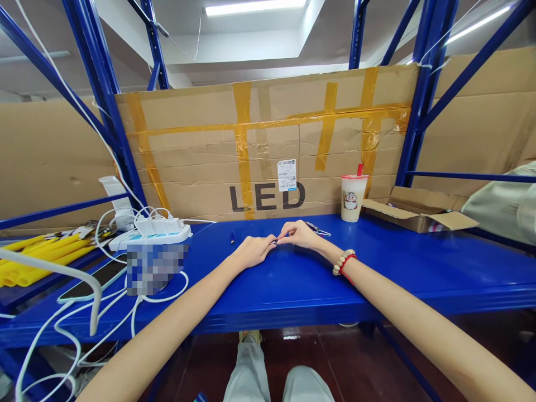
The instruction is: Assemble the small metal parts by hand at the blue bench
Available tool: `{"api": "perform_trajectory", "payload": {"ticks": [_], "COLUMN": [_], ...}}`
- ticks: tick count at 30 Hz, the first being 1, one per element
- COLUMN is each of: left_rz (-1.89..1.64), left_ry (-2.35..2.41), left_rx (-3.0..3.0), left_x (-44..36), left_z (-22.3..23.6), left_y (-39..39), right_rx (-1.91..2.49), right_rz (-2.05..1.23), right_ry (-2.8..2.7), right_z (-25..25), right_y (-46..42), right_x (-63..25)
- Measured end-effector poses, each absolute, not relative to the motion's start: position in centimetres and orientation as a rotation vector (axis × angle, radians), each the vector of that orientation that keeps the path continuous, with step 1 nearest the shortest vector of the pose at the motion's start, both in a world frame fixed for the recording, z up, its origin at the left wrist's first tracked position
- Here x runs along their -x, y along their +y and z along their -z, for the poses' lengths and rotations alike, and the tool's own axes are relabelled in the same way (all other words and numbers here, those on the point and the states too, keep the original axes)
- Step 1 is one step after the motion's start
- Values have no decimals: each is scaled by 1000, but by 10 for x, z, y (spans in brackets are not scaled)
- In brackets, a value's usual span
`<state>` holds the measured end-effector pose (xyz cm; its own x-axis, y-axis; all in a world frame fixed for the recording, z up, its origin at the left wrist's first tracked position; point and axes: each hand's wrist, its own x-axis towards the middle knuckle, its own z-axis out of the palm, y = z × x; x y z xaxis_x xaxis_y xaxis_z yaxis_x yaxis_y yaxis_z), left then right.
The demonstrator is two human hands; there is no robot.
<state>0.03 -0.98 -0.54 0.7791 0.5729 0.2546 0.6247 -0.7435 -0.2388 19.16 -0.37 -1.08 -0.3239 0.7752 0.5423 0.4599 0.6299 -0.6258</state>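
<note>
Counter (288,287), positions relative to the cup (350,205): blue cap (232,239) well left — then left hand (256,250) and right hand (298,233), both pinching a small dark piece (275,242), left; open carton (412,222) just right.

Workshop or storeroom, by the look of it; cannot tell which. Work surface: blue metal shelf (259,290) set in racking, steel uprights (412,145) by its back corners. Behind back edge, a cardboard sheet (201,162), taped, printed LED, with a printed label (287,175). Toward left edge, a crowded power strip (154,228); yellow tube-like pieces (54,257) piled beyond. Open carton (402,219) near back right corner. Overhead, strip light (255,6); below front edge, dark glossy floor (347,357).
</note>
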Motion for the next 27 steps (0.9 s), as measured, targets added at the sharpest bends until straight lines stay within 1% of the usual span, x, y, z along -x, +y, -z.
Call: {"api": "perform_trajectory", "payload": {"ticks": [10, 27], "left_rz": [271, 372], "left_ry": [-980, -1032], "left_rx": [2663, 2654], "left_x": [0, -4], "left_z": [6, 3], "left_y": [-9, -6], "right_rx": [1020, 1091], "right_rz": [-448, -582], "right_ry": [-1960, -1834], "right_z": [10, 1], "right_y": [-9, -17], "right_x": [-184, -183]}}
